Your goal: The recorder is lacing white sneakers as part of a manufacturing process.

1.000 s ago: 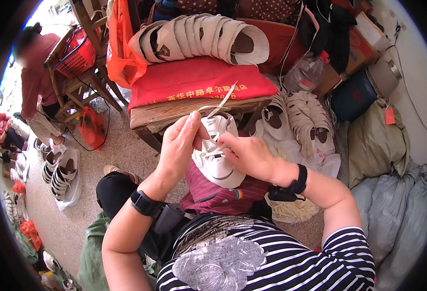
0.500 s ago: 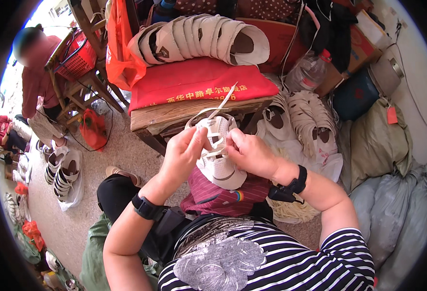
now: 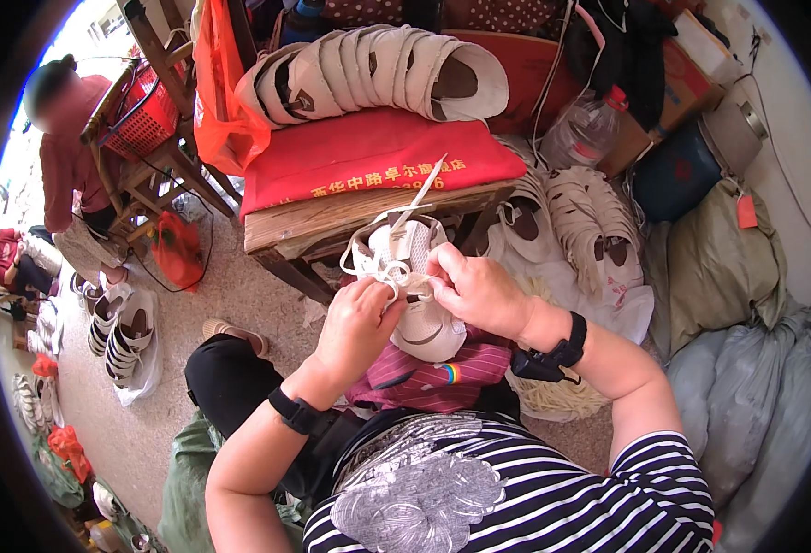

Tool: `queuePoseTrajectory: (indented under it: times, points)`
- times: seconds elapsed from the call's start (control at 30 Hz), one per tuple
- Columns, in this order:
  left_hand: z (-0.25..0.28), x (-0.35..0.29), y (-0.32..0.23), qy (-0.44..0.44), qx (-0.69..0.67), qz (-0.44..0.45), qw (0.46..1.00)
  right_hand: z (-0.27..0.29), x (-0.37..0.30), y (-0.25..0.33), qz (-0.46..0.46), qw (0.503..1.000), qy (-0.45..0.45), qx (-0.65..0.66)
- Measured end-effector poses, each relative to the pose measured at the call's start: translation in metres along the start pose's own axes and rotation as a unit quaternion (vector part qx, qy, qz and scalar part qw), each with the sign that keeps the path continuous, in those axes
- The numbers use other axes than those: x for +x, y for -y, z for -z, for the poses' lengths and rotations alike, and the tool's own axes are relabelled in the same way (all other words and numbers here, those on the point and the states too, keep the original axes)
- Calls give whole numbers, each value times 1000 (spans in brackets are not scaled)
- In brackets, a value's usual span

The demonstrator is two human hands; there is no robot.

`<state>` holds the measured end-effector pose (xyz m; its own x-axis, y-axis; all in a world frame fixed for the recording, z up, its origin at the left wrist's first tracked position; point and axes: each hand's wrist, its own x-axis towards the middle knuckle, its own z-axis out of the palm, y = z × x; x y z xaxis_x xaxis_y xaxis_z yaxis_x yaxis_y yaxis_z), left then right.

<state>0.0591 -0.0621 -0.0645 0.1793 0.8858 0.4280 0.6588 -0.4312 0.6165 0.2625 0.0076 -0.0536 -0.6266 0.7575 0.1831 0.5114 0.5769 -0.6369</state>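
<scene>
A pale beige shoe upper (image 3: pixel 428 334) rests over my lap on a maroon striped cloth (image 3: pixel 465 369), its rounded toe end toward me. A whitish shoelace (image 3: pixel 428 186) runs through it, with one end sticking up at the far side and loose loops on the left. My left hand (image 3: pixel 357 330) is closed at the left side of the upper, pinching the lace. On the other side, my right hand (image 3: pixel 481 293) pinches at the eyelet edge; its fingertips seem to grip the lace too, partly hidden by the fingers.
A wooden stool (image 3: pixel 295 235) stands just ahead, with a red printed cloth (image 3: pixel 378 157) and a row of nested uppers (image 3: pixel 359 74) on it. More uppers (image 3: pixel 599 221) lie right, near grey sacks (image 3: pixel 756 396). At far left, a person (image 3: pixel 69 147) is beside a red basket (image 3: pixel 147 115).
My left hand has moved down toward me, drawing lace out into loops on the left of the upper. My right hand has stayed nearly in place.
</scene>
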Motion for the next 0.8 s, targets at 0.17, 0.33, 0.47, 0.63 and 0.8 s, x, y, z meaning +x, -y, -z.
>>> queuePoseTrajectory:
  times: [0.17,0.33,0.47,0.63,0.8]
  points:
    - [3,6,-6,31,15,42,999,1,-1,4,27,998,4,-56]
    - [7,3,8,77,60,-27,995,2,0,9,20,995,25,-99]
    - [11,-3,6,48,-8,21,999,1,-4,3,55,991,5,-118]
    - [11,-13,11,5,-96,162,982,-4,-9,1,98,985,-123,-75]
    - [24,2,8,-21,-297,200,933,-18,-18,-5,-31,982,-184,16]
